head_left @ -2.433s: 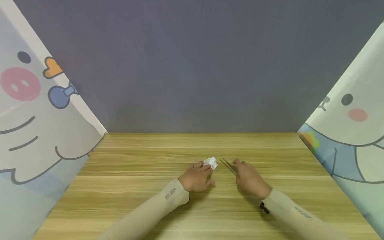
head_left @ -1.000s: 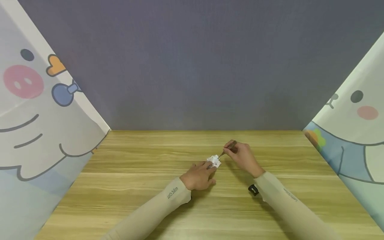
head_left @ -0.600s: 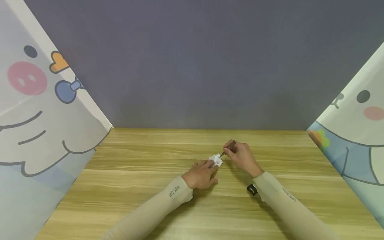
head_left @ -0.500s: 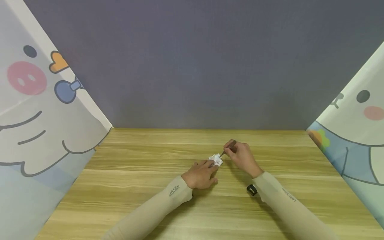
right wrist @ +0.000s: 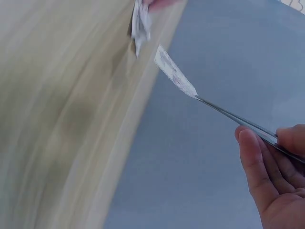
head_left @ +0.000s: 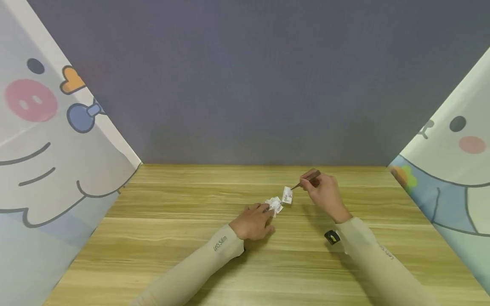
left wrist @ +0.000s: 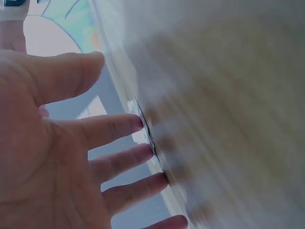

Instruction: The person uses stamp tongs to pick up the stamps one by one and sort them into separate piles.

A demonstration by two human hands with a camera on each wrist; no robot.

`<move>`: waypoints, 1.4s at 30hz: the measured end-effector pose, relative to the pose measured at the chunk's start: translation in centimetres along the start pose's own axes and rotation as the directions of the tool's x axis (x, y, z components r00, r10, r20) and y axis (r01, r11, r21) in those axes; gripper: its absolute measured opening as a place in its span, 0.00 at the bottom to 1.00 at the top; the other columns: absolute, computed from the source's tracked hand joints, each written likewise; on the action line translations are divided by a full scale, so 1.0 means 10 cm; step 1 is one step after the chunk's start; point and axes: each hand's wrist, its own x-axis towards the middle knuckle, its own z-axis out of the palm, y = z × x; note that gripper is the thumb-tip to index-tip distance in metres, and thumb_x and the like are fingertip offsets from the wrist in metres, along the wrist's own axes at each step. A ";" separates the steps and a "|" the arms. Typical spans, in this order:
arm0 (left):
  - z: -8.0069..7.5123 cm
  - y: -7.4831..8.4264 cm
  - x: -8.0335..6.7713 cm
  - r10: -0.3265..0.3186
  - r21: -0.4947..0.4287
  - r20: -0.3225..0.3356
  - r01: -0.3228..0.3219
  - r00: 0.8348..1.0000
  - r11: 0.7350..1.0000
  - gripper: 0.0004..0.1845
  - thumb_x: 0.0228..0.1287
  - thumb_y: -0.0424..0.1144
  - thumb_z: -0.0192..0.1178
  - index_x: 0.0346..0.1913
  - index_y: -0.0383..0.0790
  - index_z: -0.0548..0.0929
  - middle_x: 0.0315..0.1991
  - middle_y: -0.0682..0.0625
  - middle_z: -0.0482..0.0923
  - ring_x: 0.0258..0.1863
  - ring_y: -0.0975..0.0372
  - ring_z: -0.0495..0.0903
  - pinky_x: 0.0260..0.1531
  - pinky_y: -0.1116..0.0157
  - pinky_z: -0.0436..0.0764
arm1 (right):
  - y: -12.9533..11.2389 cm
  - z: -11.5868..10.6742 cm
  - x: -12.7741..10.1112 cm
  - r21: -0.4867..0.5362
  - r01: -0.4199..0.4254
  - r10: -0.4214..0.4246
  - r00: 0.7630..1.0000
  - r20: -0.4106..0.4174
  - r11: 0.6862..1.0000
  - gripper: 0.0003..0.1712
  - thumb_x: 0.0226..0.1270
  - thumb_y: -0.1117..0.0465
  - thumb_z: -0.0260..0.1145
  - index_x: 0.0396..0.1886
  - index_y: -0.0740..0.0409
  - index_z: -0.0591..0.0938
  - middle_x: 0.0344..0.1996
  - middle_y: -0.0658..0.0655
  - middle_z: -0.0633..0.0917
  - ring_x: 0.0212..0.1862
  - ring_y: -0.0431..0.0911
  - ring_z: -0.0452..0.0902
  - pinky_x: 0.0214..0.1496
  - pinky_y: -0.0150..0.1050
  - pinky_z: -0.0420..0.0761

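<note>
My right hand (head_left: 325,193) pinches a pair of tweezers (head_left: 306,179) between thumb and fingers. At the tweezers' tips hangs one small white stamp (head_left: 287,195) with toothed edges and faint reddish print, clearest in the right wrist view. It is raised off the table, just right of a loose pile of white stamps (head_left: 274,205). My left hand (head_left: 252,223) lies palm down, its fingers spread and fairly straight. Fingertips touch the near left part of the pile and cover some of it; the left wrist view shows them on the pile's edge (left wrist: 138,136).
The wood-grain table (head_left: 191,191) runs back to a grey wall (head_left: 245,85). Cartoon-printed panels stand along both sides, a pig panel (head_left: 30,140) at left and another panel (head_left: 467,178) at right. A black wrist device (head_left: 331,237) shows at my right sleeve.
My right hand came in with the tweezers to the pile, then drew back to the right and away, lifting one stamp. The left hand stayed on the pile.
</note>
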 end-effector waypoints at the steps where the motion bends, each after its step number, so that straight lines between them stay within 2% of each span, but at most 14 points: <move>1: -0.01 -0.01 0.00 -0.003 0.000 0.001 0.003 1.000 1.000 0.31 0.70 0.57 0.49 0.71 0.47 0.64 0.71 0.49 0.56 0.70 0.53 0.54 0.63 0.44 0.57 | 0.02 -0.03 0.01 -0.010 0.000 0.000 1.000 0.001 1.000 0.04 0.63 0.67 0.67 0.33 0.65 0.83 0.23 0.53 0.85 0.22 0.42 0.80 0.24 0.34 0.80; 8: -0.02 -0.03 -0.01 0.009 -0.010 -0.012 -0.009 1.000 1.000 0.30 0.70 0.56 0.49 0.70 0.46 0.66 0.70 0.49 0.57 0.69 0.53 0.54 0.63 0.43 0.57 | 0.23 -0.15 0.01 -0.091 -0.038 0.042 0.998 0.048 0.995 0.03 0.63 0.67 0.66 0.31 0.65 0.82 0.21 0.53 0.83 0.21 0.41 0.78 0.22 0.34 0.78; 15: 0.00 0.01 -0.01 0.009 0.012 -0.011 -0.009 1.000 1.000 0.31 0.70 0.56 0.49 0.69 0.44 0.66 0.70 0.53 0.57 0.70 0.55 0.54 0.63 0.45 0.58 | 0.39 -0.12 0.00 -0.112 -0.075 0.087 0.991 0.106 0.991 0.02 0.61 0.70 0.67 0.30 0.65 0.81 0.20 0.53 0.82 0.21 0.42 0.76 0.22 0.33 0.77; 21: 0.00 0.02 0.01 -0.006 0.024 -0.008 0.006 1.000 1.000 0.32 0.69 0.57 0.50 0.70 0.44 0.65 0.70 0.55 0.58 0.70 0.58 0.55 0.64 0.48 0.58 | 0.47 -0.09 0.01 -0.138 -0.068 0.083 0.991 0.107 0.988 0.03 0.62 0.69 0.66 0.29 0.62 0.82 0.19 0.50 0.81 0.21 0.41 0.75 0.23 0.35 0.76; 28: 0.01 0.02 0.02 0.001 0.007 -0.010 -0.001 1.000 1.000 0.31 0.69 0.56 0.50 0.70 0.44 0.65 0.70 0.54 0.58 0.69 0.57 0.55 0.64 0.47 0.58 | 0.48 -0.06 -0.01 -0.149 -0.073 0.085 0.994 0.074 0.986 0.03 0.62 0.67 0.67 0.31 0.62 0.82 0.23 0.53 0.83 0.24 0.44 0.77 0.25 0.39 0.78; 33: 0.01 0.03 0.02 0.018 0.000 -0.013 -0.018 1.000 1.000 0.29 0.69 0.55 0.51 0.68 0.47 0.68 0.70 0.53 0.58 0.69 0.56 0.56 0.63 0.45 0.59 | 0.36 -0.06 -0.03 -0.107 -0.063 0.071 0.994 0.080 0.992 0.04 0.60 0.64 0.70 0.31 0.59 0.82 0.25 0.52 0.84 0.26 0.44 0.80 0.28 0.39 0.81; 38: 0.01 0.04 0.02 0.030 0.017 -0.015 -0.030 0.999 0.999 0.30 0.70 0.55 0.51 0.69 0.46 0.66 0.70 0.53 0.58 0.69 0.56 0.55 0.62 0.45 0.60 | 0.19 0.05 -0.07 0.002 -0.007 0.007 0.989 0.146 1.000 0.05 0.57 0.65 0.71 0.30 0.53 0.81 0.24 0.46 0.83 0.25 0.38 0.80 0.28 0.33 0.80; 42: 0.00 0.04 0.03 0.022 0.026 -0.009 -0.022 1.000 0.999 0.31 0.70 0.55 0.50 0.70 0.45 0.65 0.71 0.52 0.57 0.69 0.54 0.56 0.62 0.44 0.60 | 0.11 0.17 -0.10 0.057 -0.016 0.004 0.981 0.196 0.998 0.06 0.58 0.66 0.71 0.30 0.52 0.81 0.24 0.44 0.83 0.26 0.37 0.81 0.29 0.34 0.81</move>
